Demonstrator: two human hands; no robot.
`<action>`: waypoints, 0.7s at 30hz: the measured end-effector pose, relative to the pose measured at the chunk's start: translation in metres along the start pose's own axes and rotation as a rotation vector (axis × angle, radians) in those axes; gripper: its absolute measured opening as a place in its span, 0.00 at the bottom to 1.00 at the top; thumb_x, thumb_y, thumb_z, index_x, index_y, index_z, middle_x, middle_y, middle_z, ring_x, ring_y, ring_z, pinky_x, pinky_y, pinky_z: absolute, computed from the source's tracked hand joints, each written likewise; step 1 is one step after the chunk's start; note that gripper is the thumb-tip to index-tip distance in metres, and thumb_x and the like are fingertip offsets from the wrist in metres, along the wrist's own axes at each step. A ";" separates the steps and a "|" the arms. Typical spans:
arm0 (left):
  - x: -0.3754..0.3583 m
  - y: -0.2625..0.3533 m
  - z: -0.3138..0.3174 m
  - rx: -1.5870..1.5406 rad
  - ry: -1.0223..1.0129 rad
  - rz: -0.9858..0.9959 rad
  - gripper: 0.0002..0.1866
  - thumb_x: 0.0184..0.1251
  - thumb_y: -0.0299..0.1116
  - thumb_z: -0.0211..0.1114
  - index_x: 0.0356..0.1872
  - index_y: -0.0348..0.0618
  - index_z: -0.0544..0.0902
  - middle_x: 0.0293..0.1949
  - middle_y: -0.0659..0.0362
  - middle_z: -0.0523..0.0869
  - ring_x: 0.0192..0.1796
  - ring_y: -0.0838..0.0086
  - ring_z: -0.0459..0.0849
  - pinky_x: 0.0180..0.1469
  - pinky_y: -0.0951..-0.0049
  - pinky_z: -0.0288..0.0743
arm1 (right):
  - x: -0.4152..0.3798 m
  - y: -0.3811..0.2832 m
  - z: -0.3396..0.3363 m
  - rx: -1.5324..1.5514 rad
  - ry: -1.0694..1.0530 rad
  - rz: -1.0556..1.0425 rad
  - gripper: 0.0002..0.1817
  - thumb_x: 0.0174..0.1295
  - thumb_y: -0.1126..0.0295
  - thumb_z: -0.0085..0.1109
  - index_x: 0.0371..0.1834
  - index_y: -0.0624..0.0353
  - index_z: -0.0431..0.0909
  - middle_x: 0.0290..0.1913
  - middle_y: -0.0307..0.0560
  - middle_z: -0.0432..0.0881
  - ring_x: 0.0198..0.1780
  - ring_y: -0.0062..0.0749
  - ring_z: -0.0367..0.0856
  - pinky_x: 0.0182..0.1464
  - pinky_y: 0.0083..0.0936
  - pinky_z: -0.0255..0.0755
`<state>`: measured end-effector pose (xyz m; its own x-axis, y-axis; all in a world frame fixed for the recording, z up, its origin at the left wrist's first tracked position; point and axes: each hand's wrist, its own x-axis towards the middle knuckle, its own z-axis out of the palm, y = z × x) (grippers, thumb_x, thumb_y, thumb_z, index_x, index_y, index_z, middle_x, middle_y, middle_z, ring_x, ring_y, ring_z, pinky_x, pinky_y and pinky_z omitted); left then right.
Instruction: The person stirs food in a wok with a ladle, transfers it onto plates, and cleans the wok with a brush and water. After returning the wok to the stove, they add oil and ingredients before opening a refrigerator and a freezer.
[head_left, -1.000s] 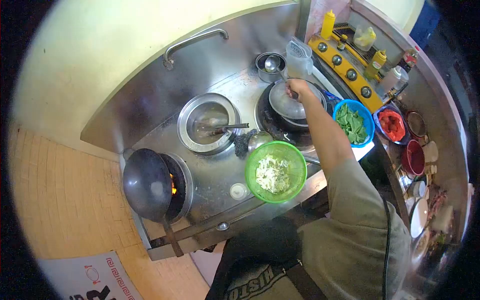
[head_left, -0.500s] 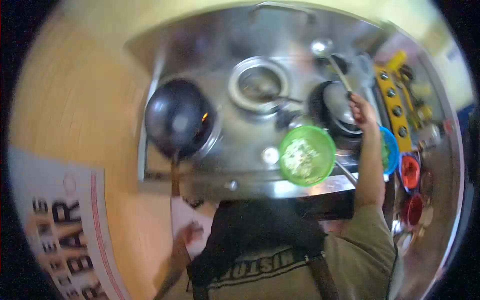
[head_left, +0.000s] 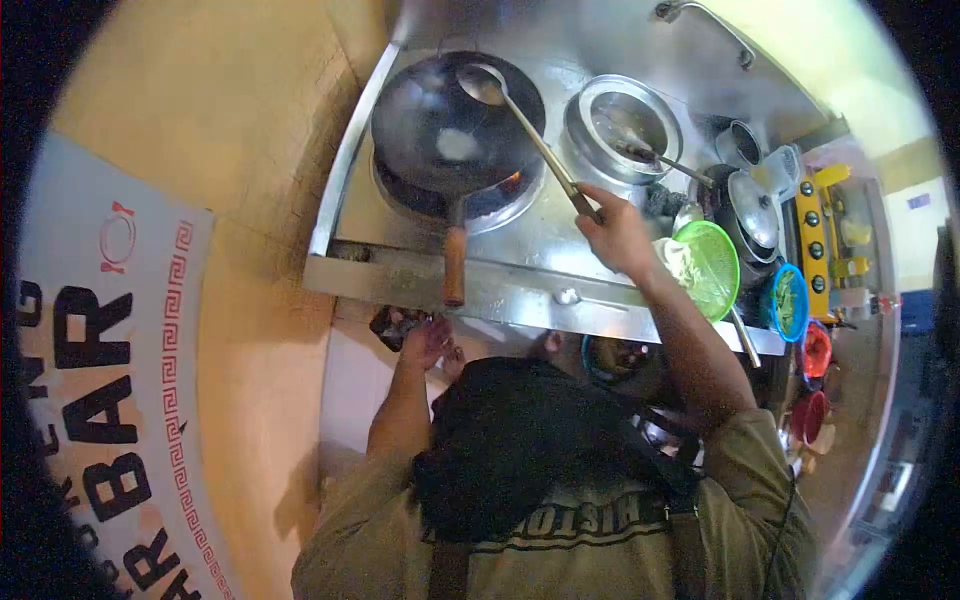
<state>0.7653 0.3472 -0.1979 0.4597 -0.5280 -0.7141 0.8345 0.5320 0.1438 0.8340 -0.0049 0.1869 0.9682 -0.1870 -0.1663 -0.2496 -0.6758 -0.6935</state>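
My right hand (head_left: pixel 615 232) is closed around the handle of a long metal ladle (head_left: pixel 540 145). The ladle's bowl hangs over the far right part of a dark wok (head_left: pixel 430 150) on the left burner, where an orange flame shows under the rim. Toward me points the wok's wooden handle (head_left: pixel 455 265). Just below that handle, past the stove's front edge, my left hand (head_left: pixel 430 342) is open with its fingers apart and nothing in it. Right of my right forearm, a green plastic basket (head_left: pixel 715 275) with white food inside sits at the stove's front edge.
A metal pot (head_left: pixel 622 130) with a ladle in it stands at mid-stove. Further right are a lidded dark pot (head_left: pixel 752 208), a blue basket (head_left: pixel 788 303) of green vegetables, a yellow rack (head_left: pixel 813 235) and red containers (head_left: pixel 816 350). A faucet (head_left: pixel 710 25) juts from the back.
My right hand has carried the ladle left, from the lidded pot to over the wok. The left hand has risen toward the wok handle. The view has shifted left.
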 end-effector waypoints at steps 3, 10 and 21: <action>0.005 0.002 0.004 -0.064 0.012 -0.061 0.22 0.66 0.54 0.58 0.47 0.45 0.79 0.44 0.58 0.81 0.47 0.64 0.77 0.47 0.55 0.71 | -0.001 -0.018 0.033 -0.173 0.136 -0.175 0.24 0.57 0.71 0.56 0.60 0.55 0.72 0.33 0.65 0.82 0.34 0.57 0.82 0.40 0.42 0.76; 0.007 0.003 0.006 0.155 0.005 -0.143 0.17 0.66 0.52 0.60 0.38 0.50 0.82 0.35 0.64 0.85 0.40 0.66 0.80 0.43 0.58 0.73 | -0.026 -0.038 0.047 -0.178 0.158 -0.171 0.25 0.56 0.75 0.55 0.61 0.57 0.70 0.35 0.64 0.81 0.37 0.57 0.82 0.41 0.41 0.75; 0.109 -0.062 -0.021 1.320 0.451 -0.065 0.30 0.64 0.61 0.54 0.34 0.39 0.83 0.31 0.54 0.85 0.35 0.68 0.84 0.36 0.68 0.78 | -0.017 -0.008 0.055 -0.141 0.169 -0.031 0.25 0.58 0.70 0.58 0.61 0.55 0.72 0.36 0.60 0.83 0.34 0.48 0.84 0.40 0.36 0.76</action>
<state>0.7569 0.2708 -0.2992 0.4838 -0.1366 -0.8645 0.6329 -0.6276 0.4534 0.8208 0.0423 0.1566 0.9616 -0.2738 -0.0185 -0.2316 -0.7736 -0.5898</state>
